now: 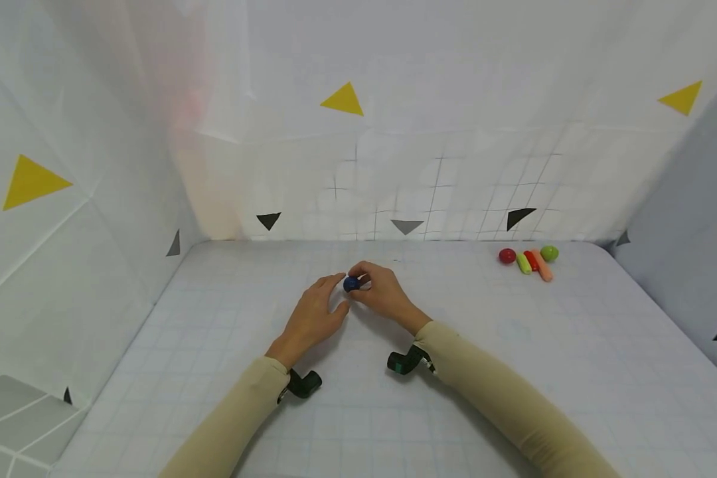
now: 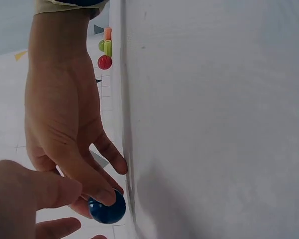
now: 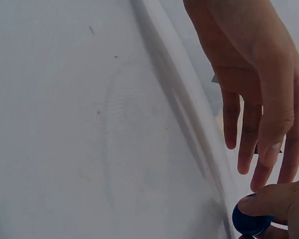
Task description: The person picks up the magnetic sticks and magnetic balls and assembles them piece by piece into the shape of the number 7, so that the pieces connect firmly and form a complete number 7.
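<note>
Between thumb and fingers, my right hand (image 1: 384,293) pinches a small shiny dark blue ball (image 1: 350,284) near the middle of the table. Beside it on the left, my left hand (image 1: 312,316) has its fingers loosely extended towards the ball and holds nothing. In the left wrist view the right thumb presses on the near side of the blue ball (image 2: 107,209), while the left fingers hover close by. The right wrist view catches only part of the ball (image 3: 250,219), low in the corner under the right thumb.
At the back right of the white table (image 1: 358,431) lies a group of small things: a red ball (image 1: 507,256), a yellow-green stick (image 1: 524,264), a red stick (image 1: 532,260), an orange stick (image 1: 542,266) and a green ball (image 1: 550,253). White sheets (image 1: 454,79) enclose the back and sides.
</note>
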Available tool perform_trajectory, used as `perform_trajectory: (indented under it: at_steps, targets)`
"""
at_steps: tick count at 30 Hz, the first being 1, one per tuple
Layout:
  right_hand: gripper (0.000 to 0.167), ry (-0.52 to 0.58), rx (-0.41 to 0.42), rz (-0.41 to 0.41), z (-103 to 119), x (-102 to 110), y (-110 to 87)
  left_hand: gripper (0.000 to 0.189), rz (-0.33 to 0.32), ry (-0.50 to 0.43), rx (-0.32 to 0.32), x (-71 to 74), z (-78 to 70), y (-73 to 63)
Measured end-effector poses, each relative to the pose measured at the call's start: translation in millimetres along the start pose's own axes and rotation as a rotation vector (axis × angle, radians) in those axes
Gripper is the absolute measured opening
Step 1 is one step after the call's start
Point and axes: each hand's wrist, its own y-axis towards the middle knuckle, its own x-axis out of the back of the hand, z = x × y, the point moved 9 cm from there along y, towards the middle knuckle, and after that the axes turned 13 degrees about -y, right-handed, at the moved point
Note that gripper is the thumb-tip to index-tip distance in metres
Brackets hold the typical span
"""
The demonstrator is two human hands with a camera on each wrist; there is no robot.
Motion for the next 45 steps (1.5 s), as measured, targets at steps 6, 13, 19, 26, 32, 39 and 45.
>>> perform_trajectory:
  at_steps: [6, 13, 19, 26, 32, 39, 45]
  targets:
    - [0.033, -0.019, 0.003, 0.016, 0, -7, 3.1, 0.057, -0.013, -0.003, 0.008, 0.7, 4.0, 2.3]
    - [0.044, -0.027, 0.003, 0.031, -3, -3, 0.8, 0.052, -0.021, -0.015, -0.079, -2.3, 3.0, 20.1]
    - [0.048, -0.016, -0.001, 0.029, -7, 17, -9.6, 0.051, 0.013, -0.052, -0.046, -12.3, 10.0, 32.4]
    - [0.046, 0.003, -0.081, 0.014, -27, 44, -30.5, 0.044, -0.004, -0.133, 0.015, -10.2, 19.6, 32.4]
    - [0.044, 0.029, -0.142, 0.016, -43, 63, -47.8, 0.045, -0.042, -0.224, 0.05, -7.7, 35.4, 32.8]
    - [0.04, 0.03, -0.167, 0.006, -51, 76, -60.3, 0.044, -0.045, -0.244, 0.046, -6.4, 43.5, 32.6]
    - [0.039, 0.022, -0.168, -0.013, -53, 84, -64.5, 0.042, -0.059, -0.269, 0.072, -5.6, 51.6, 31.7]
